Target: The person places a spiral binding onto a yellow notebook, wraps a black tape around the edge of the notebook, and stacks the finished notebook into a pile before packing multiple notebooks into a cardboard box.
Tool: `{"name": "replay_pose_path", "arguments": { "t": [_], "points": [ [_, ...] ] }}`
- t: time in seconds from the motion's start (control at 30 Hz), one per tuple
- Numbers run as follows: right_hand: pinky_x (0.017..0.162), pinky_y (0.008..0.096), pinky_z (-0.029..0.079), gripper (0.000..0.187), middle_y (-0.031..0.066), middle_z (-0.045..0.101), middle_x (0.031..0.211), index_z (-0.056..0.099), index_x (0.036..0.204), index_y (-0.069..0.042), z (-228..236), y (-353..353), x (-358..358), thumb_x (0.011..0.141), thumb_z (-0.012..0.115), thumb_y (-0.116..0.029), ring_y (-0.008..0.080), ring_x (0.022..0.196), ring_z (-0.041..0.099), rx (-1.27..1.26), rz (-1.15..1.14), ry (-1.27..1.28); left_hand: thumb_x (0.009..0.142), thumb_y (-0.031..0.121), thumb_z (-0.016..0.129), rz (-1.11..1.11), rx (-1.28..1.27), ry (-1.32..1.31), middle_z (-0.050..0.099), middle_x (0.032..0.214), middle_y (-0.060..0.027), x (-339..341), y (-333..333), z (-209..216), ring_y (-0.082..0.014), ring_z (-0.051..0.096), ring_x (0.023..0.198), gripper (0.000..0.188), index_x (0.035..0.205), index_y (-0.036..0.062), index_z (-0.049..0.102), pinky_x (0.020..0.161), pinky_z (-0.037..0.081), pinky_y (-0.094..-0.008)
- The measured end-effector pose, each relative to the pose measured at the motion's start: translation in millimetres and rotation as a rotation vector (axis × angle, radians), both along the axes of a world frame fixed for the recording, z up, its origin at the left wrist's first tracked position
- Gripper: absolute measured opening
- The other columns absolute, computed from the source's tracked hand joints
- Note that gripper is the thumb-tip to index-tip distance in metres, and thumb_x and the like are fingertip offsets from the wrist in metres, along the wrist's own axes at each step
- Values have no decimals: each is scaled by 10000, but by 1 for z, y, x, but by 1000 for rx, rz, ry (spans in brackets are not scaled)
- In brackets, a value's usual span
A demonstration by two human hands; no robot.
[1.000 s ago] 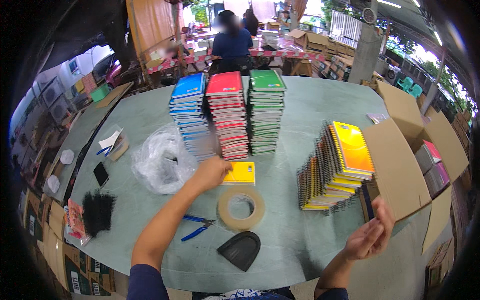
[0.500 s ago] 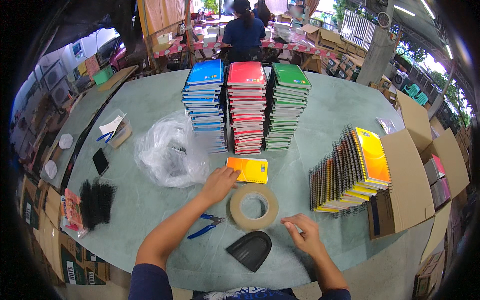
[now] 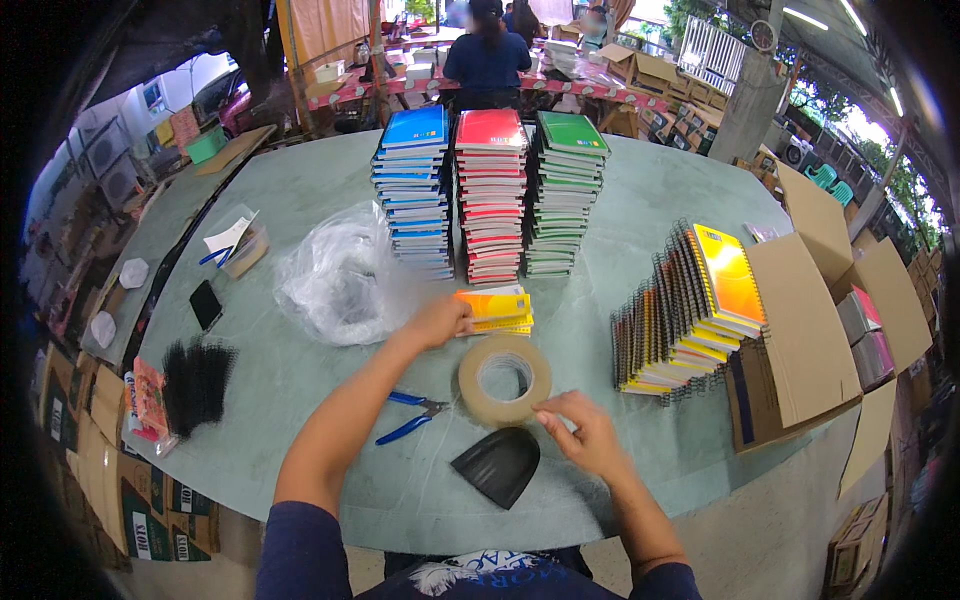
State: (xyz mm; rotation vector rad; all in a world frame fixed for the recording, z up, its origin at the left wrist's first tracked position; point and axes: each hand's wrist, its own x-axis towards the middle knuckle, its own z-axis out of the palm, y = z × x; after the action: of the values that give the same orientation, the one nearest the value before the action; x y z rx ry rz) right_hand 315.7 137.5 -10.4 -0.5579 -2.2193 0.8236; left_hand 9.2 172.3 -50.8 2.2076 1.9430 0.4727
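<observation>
My left hand rests against the left edge of a small flat pile of yellow-orange notebooks and holds it. A roll of brown packing tape lies flat just in front of that pile. My right hand is at the roll's near right rim, thumb and fingers pinched on it. Between my forearms lie a black scoop-shaped piece and blue-handled pliers.
Behind the pile stand three tall notebook stacks: blue, red, green. Spiral notebooks lean against an open cardboard box on the right. A crumpled clear bag, a phone and black combs lie left. A person works beyond.
My right hand has come in from beside the cardboard box to the rim of the tape roll. My left hand has stayed at the yellow-orange notebooks.
</observation>
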Motion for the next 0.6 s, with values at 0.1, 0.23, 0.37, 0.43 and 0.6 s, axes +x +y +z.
{"name": "replay_pose_path", "arguments": {
  "t": [0.1, 0.23, 0.37, 0.43, 0.6],
  "points": [
    [862, 353, 434, 242, 163, 595, 1066, 611, 1006, -20, 6, 13, -12, 789, 651, -118, 298, 972, 567, 76, -103, 117, 797, 152, 572, 48, 57, -46, 608, 761, -143, -3, 0, 11, -317, 580, 770, 145, 884, 43, 610, 680, 452, -430],
    [914, 356, 403, 312, 170, 551, 1169, 593, 1053, 0, 7, 30, -23, 773, 671, -111, 288, 1047, 539, 69, -466, 341, 813, 156, 563, -1, 276, -92, 594, 778, -156, 43, -47, 88, -331, 564, 755, 146, 883, 37, 609, 671, 450, -421],
    [839, 315, 453, 390, 117, 584, 1127, 554, 1111, 5, -28, 40, -31, 758, 695, -82, 179, 980, 572, -407, -199, 248, 784, 112, 621, -106, 190, -234, 614, 814, -119, 65, -76, 58, -289, 588, 777, 154, 913, 28, 615, 684, 462, -395],
    [759, 249, 479, 472, 73, 601, 1069, 500, 1181, -20, -31, 39, -36, 752, 696, -34, 99, 874, 580, -711, -21, 201, 767, 82, 652, 13, 121, -778, 626, 841, -99, 64, -84, 51, -225, 591, 807, 190, 947, 30, 619, 703, 465, -347],
    [776, 244, 468, 528, 72, 603, 996, 482, 1190, -25, -29, 26, -52, 716, 713, 1, 105, 880, 566, -715, -10, 412, 688, 44, 754, 143, -62, -1179, 636, 890, -39, 80, -90, 19, -78, 567, 837, 317, 981, 24, 634, 718, 467, -246]
  ]
}}
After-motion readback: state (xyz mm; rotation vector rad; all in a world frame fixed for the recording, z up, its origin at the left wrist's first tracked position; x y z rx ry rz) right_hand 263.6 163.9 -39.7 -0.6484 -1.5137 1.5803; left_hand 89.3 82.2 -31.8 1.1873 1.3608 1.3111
